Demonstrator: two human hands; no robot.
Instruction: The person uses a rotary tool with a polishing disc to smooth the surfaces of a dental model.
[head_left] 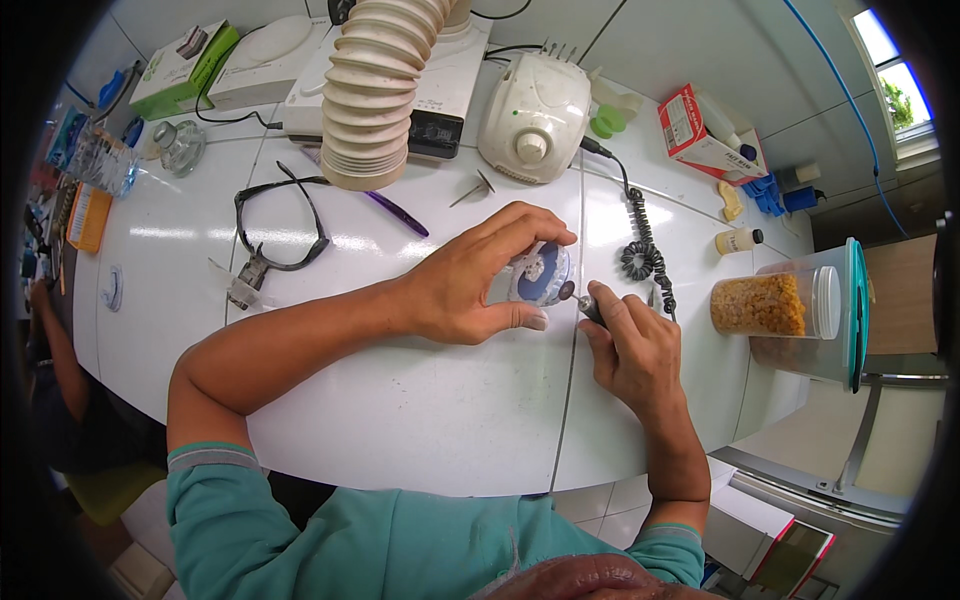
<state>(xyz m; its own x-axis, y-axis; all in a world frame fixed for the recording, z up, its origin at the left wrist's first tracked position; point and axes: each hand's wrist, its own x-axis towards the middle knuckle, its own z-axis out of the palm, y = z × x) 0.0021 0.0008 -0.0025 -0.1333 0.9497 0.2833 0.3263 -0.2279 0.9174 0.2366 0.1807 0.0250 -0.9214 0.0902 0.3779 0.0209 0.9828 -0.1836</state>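
My left hand (470,280) grips a small round white-and-blue piece (535,272), apparently a dental cast, between thumb and fingers at the middle of the bench. My right hand (630,350) holds a metal rotary handpiece (590,310), whose small dark disc (566,290) is at the piece's right edge; whether they touch I cannot tell. A coiled black cord (646,240) runs from a white control box (532,120) down toward the handpiece. Left of my left hand lie black-framed eyewear (318,242) and a purple pen (400,215). A small mounted disc (484,182) lies above.
A ribbed hose (370,90) hangs over the white tiled bench (350,400). Tubs of yellow granules (760,305), a small bottle (738,240) and an open box (700,140) line the right; boxes (185,70) and bottles (180,148) the back left. Another person's arm (62,350) shows at far left.
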